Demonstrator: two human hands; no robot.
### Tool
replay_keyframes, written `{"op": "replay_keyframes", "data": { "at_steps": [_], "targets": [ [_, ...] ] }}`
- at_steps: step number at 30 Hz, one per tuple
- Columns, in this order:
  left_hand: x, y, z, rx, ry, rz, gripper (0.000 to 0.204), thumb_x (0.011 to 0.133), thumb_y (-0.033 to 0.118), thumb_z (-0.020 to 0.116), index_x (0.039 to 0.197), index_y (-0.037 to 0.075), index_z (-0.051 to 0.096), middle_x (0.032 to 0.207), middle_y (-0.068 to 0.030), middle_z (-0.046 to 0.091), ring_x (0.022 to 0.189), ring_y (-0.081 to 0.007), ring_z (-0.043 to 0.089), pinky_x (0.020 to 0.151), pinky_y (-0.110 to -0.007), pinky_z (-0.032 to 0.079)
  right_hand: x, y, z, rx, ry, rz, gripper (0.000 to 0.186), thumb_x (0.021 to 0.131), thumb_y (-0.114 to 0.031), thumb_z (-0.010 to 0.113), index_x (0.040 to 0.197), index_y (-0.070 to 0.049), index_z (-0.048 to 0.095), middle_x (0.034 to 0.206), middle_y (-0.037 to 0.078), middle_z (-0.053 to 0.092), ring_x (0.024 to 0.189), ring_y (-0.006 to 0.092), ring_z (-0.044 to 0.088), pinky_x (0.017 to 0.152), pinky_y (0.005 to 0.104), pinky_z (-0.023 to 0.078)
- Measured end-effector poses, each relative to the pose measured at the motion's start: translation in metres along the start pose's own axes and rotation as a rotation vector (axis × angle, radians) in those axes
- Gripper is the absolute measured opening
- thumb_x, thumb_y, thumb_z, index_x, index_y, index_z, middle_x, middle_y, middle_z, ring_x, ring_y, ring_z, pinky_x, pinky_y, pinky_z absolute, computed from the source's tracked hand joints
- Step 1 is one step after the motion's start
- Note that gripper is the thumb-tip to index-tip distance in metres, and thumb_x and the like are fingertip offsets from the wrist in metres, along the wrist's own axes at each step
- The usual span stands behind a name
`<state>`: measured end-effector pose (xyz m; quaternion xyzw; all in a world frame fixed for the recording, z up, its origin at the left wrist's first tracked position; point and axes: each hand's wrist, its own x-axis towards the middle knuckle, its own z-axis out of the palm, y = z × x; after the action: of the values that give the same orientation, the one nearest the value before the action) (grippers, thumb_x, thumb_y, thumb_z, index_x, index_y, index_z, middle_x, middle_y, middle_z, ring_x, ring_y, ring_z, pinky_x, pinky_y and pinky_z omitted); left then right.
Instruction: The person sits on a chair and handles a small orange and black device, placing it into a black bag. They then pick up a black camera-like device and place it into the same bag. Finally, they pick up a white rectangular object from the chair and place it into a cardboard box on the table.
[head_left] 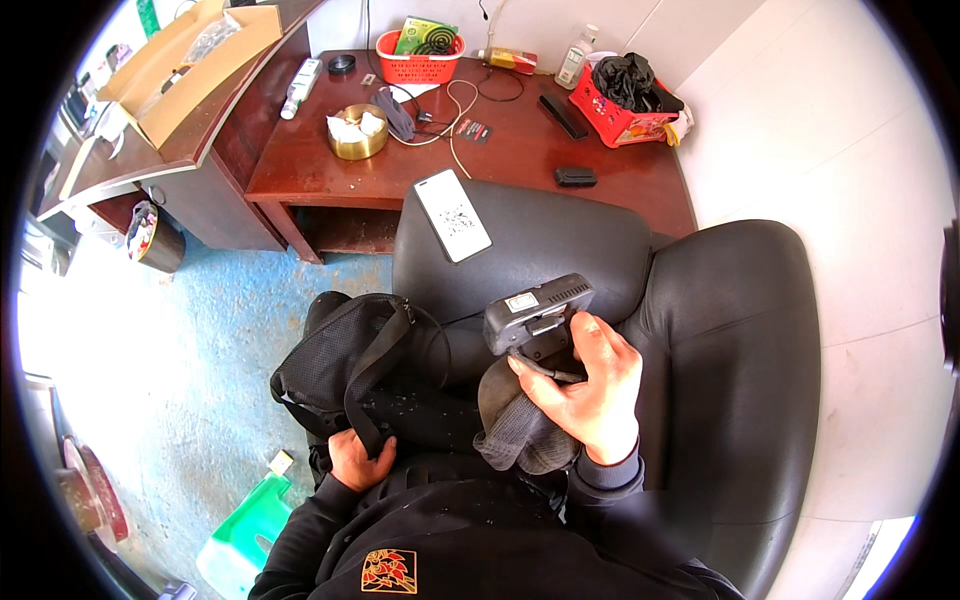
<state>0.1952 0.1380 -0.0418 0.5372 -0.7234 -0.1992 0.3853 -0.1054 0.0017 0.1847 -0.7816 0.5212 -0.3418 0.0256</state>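
My right hand is closed on a boxy black device with a white label, its thumb and fingers at the bracket on the device's near side. A dark mesh cap hangs just below that bracket; whether it is joined to the device I cannot tell. Over my left thigh lies a black mesh bag with a wide strap. My left hand is curled at the lower end of this strap, its fingertips partly hidden. A phone with a lit white screen rests on the black sofa arm ahead.
A black sofa surrounds me on the right. Ahead, a red-brown table bears a brass bowl, red baskets, bottles and cables. A green plastic stool stands at the lower left, a waste bin by the desk.
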Motion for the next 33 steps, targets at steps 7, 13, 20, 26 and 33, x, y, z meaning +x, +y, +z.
{"op": "replay_keyframes", "data": {
  "at_steps": [7, 13, 20, 26, 33],
  "targets": [
    [0.0019, 0.0034, -0.0023, 0.002, -0.006, -0.012, 0.023, 0.076, 0.013, 0.082, 0.079, 0.004, 0.061, 0.068, -0.0139, 0.062, 0.058, -0.0378, 0.063, 0.052, -0.045, 0.049, 0.0001, -0.0004, 0.001, 0.021, 0.002, 0.01, 0.052, 0.067, -0.026, 0.094, 0.097, 0.002, 0.064, 0.077, 0.016, 0.067, 0.062, 0.0344, 0.066, 0.059, 0.0403, 0.056],
    [0.0003, 0.0025, -0.002, 0.017, -0.014, -0.013, 0.023, 0.076, 0.014, 0.081, 0.079, 0.004, 0.061, 0.07, -0.0142, 0.063, 0.059, -0.0377, 0.064, 0.053, -0.045, 0.049, 0.0, 0.0, 0.0012, 0.012, 0.001, -0.005, 0.052, 0.067, -0.027, 0.094, 0.098, 0.001, 0.063, 0.076, 0.015, 0.066, 0.061, 0.0339, 0.066, 0.059, 0.0401, 0.056],
    [0.0024, 0.0045, -0.0029, 0.014, -0.016, -0.019, 0.022, 0.076, 0.014, 0.081, 0.08, 0.004, 0.062, 0.072, -0.0144, 0.063, 0.061, -0.0376, 0.065, 0.054, -0.045, 0.05, -0.0007, 0.0009, 0.0019, 0.009, -0.001, -0.014, 0.053, 0.067, -0.027, 0.094, 0.099, 0.002, 0.063, 0.075, 0.014, 0.065, 0.06, 0.033, 0.064, 0.058, 0.0395, 0.055],
    [0.0016, 0.0048, -0.003, 0.01, -0.016, -0.031, 0.022, 0.076, 0.011, 0.081, 0.078, 0.004, 0.061, 0.071, -0.014, 0.062, 0.061, -0.0374, 0.063, 0.055, -0.044, 0.048, -0.0018, 0.0015, 0.0028, 0.019, 0.002, -0.028, 0.053, 0.067, -0.027, 0.095, 0.099, 0.002, 0.063, 0.074, 0.014, 0.064, 0.059, 0.0318, 0.064, 0.056, 0.0387, 0.054],
    [0.0056, 0.0077, -0.0033, -0.006, -0.009, -0.027, 0.024, 0.076, 0.01, 0.08, 0.075, 0.005, 0.057, 0.069, -0.0142, 0.06, 0.059, -0.0378, 0.061, 0.054, -0.044, 0.045, -0.0013, 0.0014, 0.0017, 0.017, 0.005, -0.035, 0.053, 0.067, -0.026, 0.095, 0.099, 0.001, 0.063, 0.075, 0.014, 0.064, 0.059, 0.0321, 0.065, 0.057, 0.0392, 0.055]
  ]
}}
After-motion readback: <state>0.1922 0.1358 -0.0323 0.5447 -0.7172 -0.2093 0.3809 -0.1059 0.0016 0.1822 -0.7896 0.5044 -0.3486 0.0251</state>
